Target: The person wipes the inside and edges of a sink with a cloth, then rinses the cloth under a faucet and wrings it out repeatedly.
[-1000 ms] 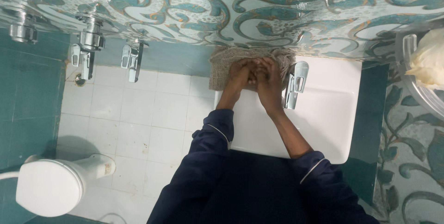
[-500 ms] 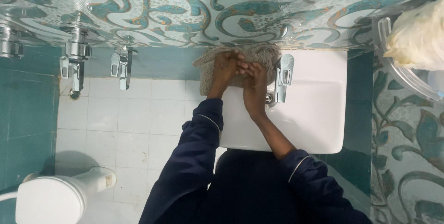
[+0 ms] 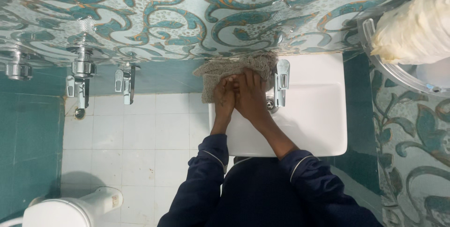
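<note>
A coarse brown cloth (image 3: 220, 70) is pressed flat under both hands, left hand (image 3: 224, 96) and right hand (image 3: 251, 94) side by side, on the white basin's (image 3: 318, 114) rim, a chrome tap (image 3: 281, 80) just right of them.

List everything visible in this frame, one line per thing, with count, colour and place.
cloth: one, brownish, on sink's back-left corner, under both hands
sink: one, white, against the wall
sink tap: one, chrome, right of the hands
wall taps: several, chrome, left on the wall
toilet: one, white, bottom left
shelf: one, clear, top right, holding a pale bundle
left hand: on the cloth
right hand: on the cloth
</note>
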